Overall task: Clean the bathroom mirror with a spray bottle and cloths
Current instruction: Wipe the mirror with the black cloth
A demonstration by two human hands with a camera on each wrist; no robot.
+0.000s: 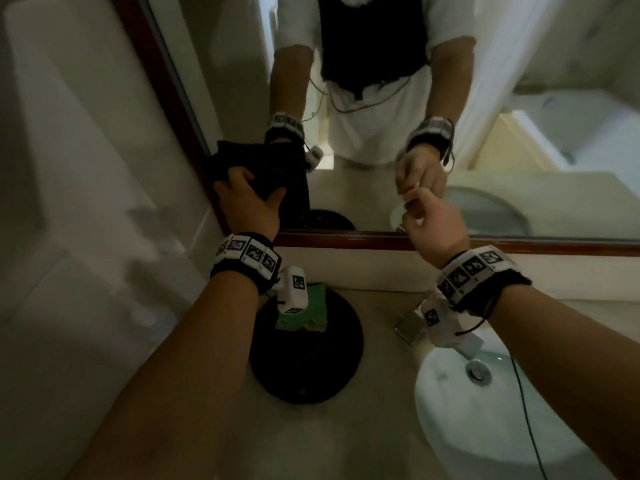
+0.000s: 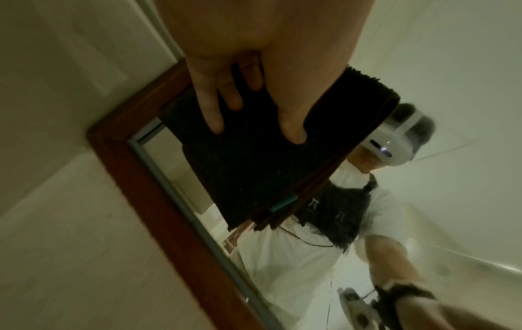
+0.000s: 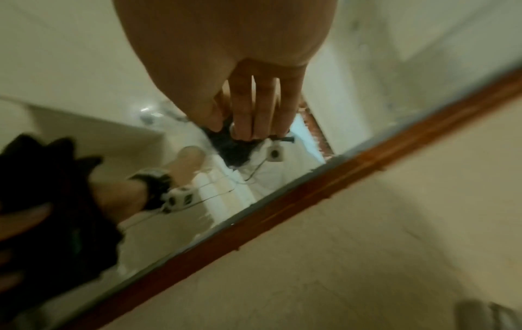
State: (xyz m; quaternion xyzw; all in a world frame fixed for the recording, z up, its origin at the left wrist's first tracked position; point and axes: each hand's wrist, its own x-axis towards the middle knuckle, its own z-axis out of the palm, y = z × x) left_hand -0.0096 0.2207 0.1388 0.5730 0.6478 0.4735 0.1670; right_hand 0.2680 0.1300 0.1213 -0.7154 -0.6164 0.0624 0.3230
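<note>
A person's left hand (image 1: 247, 202) presses a dark cloth (image 2: 254, 160), fingers spread, against the mirror (image 1: 381, 98); the empty right hand (image 1: 431, 220), loosely curled, hovers nearby. Next, likely steady wiping strokes.

A dark folded cloth (image 1: 266, 174) is pressed flat against the lower left corner of a wood-framed mirror (image 1: 381, 98). A green cloth (image 1: 310, 311) is seen lying crumpled on the counter below.

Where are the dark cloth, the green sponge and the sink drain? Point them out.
dark cloth (image 2: 248, 160): left wrist view, middle of the fabric.
green sponge (image 1: 317, 318): head view, its right part.
sink drain (image 1: 478, 372): head view, metal ring.
</note>
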